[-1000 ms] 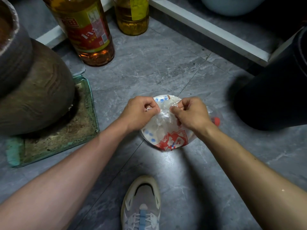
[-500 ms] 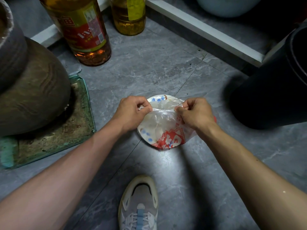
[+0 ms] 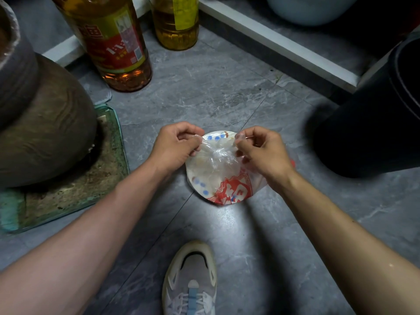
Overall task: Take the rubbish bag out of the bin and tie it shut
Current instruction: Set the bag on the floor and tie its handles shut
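1. Head view: the thin clear plastic rubbish bag (image 3: 216,162), stuffed with blue-dotted and red-printed paper, sits on the grey marbled floor tiles (image 3: 204,87). It is already out of the tall black bin (image 3: 368,137), which stands well apart to its right. This probably gives both hands room to work.
2. The left hand (image 3: 175,147) pinches one twisted ear of film between thumb and curled fingers, and the right hand (image 3: 263,153) pinches the other. The hands are set apart over the bag's top, seemingly to cinch the gathered neck.
3. Whether the knot is finished cannot be told.
4. A white-and-grey sneaker (image 3: 191,280) is planted near the bag, and two amber oil bottles (image 3: 113,46) stand well beyond it.
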A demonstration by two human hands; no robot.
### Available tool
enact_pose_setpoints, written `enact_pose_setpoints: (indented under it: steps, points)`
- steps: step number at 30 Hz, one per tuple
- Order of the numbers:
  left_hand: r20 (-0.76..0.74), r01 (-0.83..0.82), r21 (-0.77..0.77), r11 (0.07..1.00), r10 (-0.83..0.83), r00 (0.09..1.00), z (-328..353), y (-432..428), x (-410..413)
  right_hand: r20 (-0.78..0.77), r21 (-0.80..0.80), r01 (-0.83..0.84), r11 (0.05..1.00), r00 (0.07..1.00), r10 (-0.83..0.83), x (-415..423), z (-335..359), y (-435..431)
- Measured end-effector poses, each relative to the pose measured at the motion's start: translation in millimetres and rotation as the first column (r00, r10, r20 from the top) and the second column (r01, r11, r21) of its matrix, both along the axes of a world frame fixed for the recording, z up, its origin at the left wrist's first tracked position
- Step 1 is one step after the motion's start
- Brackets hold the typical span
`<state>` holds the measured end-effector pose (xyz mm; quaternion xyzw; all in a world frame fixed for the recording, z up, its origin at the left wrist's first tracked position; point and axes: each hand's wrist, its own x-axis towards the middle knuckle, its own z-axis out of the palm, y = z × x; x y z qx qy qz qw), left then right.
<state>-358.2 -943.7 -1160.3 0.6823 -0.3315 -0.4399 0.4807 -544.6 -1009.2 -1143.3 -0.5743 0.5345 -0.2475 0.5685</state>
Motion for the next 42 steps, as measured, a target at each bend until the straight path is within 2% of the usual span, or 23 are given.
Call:
enact_pose_setpoints:
  steps: [10,15,17,21,25,31,38,42]
  points:
    - [-0.079,-0.170,-0.052,0.984,0.166,0.983,8.4,-8.7,-18.0,-0.006,-0.109,0.057,0.992,0.998,-0.058,14.5,0.8,-2.3]
    - [-0.189,-0.238,-0.048,0.970,0.226,0.956,6.8,-10.6,-21.1,0.191,0.019,0.049,0.999,0.980,-0.051,18.4,5.0,-2.1]
    - [-0.245,-0.257,-0.034,0.966,0.242,0.939,7.7,-10.5,-22.9,0.215,0.028,0.029,0.999,0.976,-0.034,19.9,5.6,-1.2]
    - [-0.274,-0.217,-0.001,0.976,0.209,0.939,8.9,-10.4,-25.3,0.177,0.023,0.012,1.000,0.984,-0.016,27.0,5.9,2.4]
    - [-0.201,-0.126,0.065,0.990,0.137,0.970,7.0,-7.3,-24.5,0.131,0.055,0.018,0.998,0.991,-0.025,29.1,7.7,1.9]
    - [-0.214,-0.076,0.107,0.991,0.097,0.972,2.9,-1.7,-20.8,0.100,0.117,-0.117,0.986,0.989,0.106,24.5,14.2,2.8]
    - [-0.152,-0.272,0.140,0.952,0.292,0.944,7.5,-2.6,-24.5,0.039,0.143,0.102,0.985,0.993,-0.108,23.9,12.4,-1.4]
    - [-0.277,-0.273,0.102,0.957,0.291,0.916,17.5,-7.1,-25.5,0.118,0.220,0.100,0.970,0.985,-0.129,25.1,18.8,-0.6]
